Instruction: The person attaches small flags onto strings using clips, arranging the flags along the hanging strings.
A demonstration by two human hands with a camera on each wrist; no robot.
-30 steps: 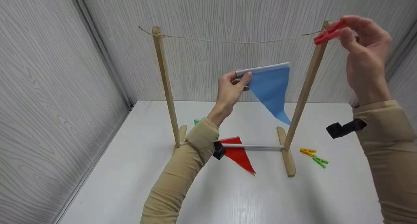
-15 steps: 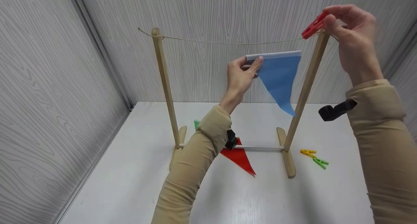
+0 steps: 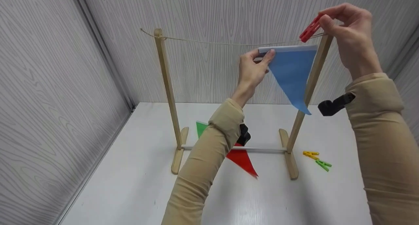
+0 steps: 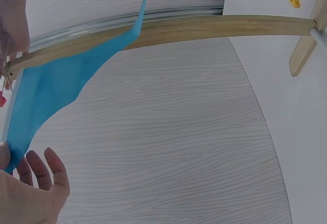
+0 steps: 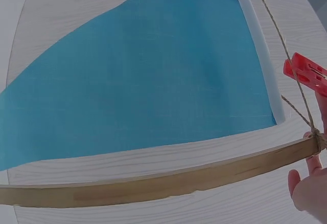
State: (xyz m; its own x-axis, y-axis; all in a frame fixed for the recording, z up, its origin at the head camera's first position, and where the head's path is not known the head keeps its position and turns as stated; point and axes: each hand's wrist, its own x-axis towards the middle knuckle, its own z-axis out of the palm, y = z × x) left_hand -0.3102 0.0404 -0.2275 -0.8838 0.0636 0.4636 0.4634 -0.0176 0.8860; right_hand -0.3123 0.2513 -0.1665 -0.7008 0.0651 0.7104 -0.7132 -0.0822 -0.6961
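blue flag (image 3: 292, 72) hangs in the air in front of the right post (image 3: 296, 131), its pointy end down. its top has a white edge (image 3: 294, 48), and that edge is just below the string (image 3: 209, 42), near it but apart. the left hand (image 3: 252, 69) pinches the left end of the white edge with its thumb and fingers. the right hand (image 3: 353, 33) is up by the top of the right post. its thumb and finger pinch a red peg (image 3: 309, 29), which tips down toward the string. i cannot tell if the peg touches the string. down low, a red flag (image 3: 243, 159) and a green flag (image 3: 200, 128) are partly hidden by the left sleeve (image 3: 204, 162). a yellow peg (image 3: 310, 154) and a green peg (image 3: 323, 165) lie close together on the white table (image 3: 131, 185).
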